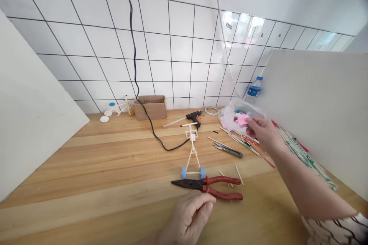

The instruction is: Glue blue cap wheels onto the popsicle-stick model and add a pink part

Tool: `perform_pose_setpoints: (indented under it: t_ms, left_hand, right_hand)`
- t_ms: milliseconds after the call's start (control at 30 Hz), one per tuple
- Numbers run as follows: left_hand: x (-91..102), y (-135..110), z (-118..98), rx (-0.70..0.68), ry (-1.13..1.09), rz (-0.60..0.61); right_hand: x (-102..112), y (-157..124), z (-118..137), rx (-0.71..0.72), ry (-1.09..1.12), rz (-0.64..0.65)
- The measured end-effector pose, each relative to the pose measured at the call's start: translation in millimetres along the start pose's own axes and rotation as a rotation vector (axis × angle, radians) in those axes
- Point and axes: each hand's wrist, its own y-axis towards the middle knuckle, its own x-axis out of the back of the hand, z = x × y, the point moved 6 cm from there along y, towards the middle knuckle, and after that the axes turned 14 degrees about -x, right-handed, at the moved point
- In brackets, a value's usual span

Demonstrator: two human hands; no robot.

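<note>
My right hand (263, 131) reaches out to a clear plastic bag (230, 116) of small coloured parts at the back right and pinches a pink piece (242, 120) at its mouth. My left hand (189, 216) rests on the wooden worktop (86, 183) near the front edge, fingers curled together in a loose pinch; I cannot make out anything in them. Just beyond it lie red-handled pliers (212, 188). A small stick model (192, 149) with two blue wheels stands behind the pliers.
A black glue gun (193, 115) with its cord, a cardboard box (151, 107), a second stick model (119, 108), snips (228, 149), loose sticks, a tape roll (212, 110) and a water bottle (254, 90) sit toward the tiled wall. White boards flank both sides.
</note>
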Motion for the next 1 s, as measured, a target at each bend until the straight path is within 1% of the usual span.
perform_pose_setpoints:
  t_ms: [33, 100, 133, 167, 200, 233, 300, 333, 367, 433, 533, 600, 700, 767, 867, 1000]
  left_hand:
    - [0.5, -1.3, 1.5, 0.040, -0.026, -0.016]
    - [3.3, -4.1, 4.9, 0.138, -0.081, -0.066]
    - [5.0, -5.5, 6.6, 0.189, -0.112, -0.094]
    - [7.0, -6.3, 7.4, 0.220, -0.144, -0.124]
    - [9.1, -7.0, 8.0, 0.245, -0.180, -0.157]
    - [11.1, -7.5, 8.7, 0.267, -0.216, -0.188]
    - [15.6, -6.6, 7.8, 0.256, -0.284, -0.257]
    - [16.2, -5.6, 7.4, 0.251, -0.321, -0.264]
    - [17.2, -4.7, 7.2, 0.250, -0.359, -0.281]
    - [16.4, -2.5, 7.3, 0.267, -0.448, -0.284]
    - [17.0, -0.2, 8.9, 0.345, -0.488, -0.305]
    - [18.9, 1.8, 8.0, 0.366, -0.454, -0.317]
    - [20.3, 3.8, 5.8, 0.383, -0.359, -0.283]
    - [20.9, 4.7, 4.0, 0.372, -0.298, -0.246]
    - [21.9, 5.6, 2.5, 0.350, -0.209, -0.202]
    - [23.7, 6.0, 2.1, 0.334, -0.101, -0.188]
  right_hand:
    - [-4.7, -17.9, 6.4, 0.014, 0.059, 0.068]
    - [-25.6, -60.2, 24.4, 0.034, 0.413, 0.463]
    - [-35.1, -82.7, 34.4, 0.030, 0.515, 0.635]
    - [-42.6, -103.3, 43.3, 0.012, 0.580, 0.757]
    - [-48.4, -121.2, 50.8, -0.018, 0.633, 0.841]
    - [-52.8, -135.8, 56.8, -0.054, 0.682, 0.890]
    - [-60.0, -157.7, 65.4, -0.099, 0.748, 0.959]
    - [-64.1, -166.7, 68.1, -0.112, 0.759, 1.013]
    - [-67.0, -173.0, 69.4, -0.112, 0.762, 1.040]
    - [-70.3, -179.9, 70.2, -0.072, 0.745, 1.047]
    - [-71.0, -181.8, 68.5, -0.015, 0.689, 0.999]
    - [-69.8, -181.3, 67.7, 0.022, 0.630, 0.966]
    - [-68.2, -182.2, 67.4, 0.083, 0.575, 0.947]
    - [-70.5, -184.6, 64.4, 0.082, 0.557, 0.955]
    - [-76.5, -188.0, 56.8, 0.068, 0.505, 0.920]
    - [-79.7, -193.4, 53.8, 0.137, 0.453, 0.884]
